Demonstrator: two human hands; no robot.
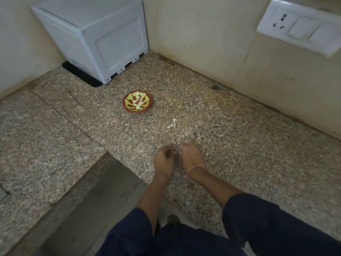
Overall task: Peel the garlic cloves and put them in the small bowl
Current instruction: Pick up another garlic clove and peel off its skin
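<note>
Both curled close, left hand [163, 160] and right hand [191, 157], contents unseen; suggest peeling from clove tip, then into small bowl [129, 108].

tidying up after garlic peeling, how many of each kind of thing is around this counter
small bowl: 1
grey box: 1
socket plate: 1
hands: 2 (left hand, right hand)
Total: 5
The peel scraps and the bowl's contents are too small to count.
</note>
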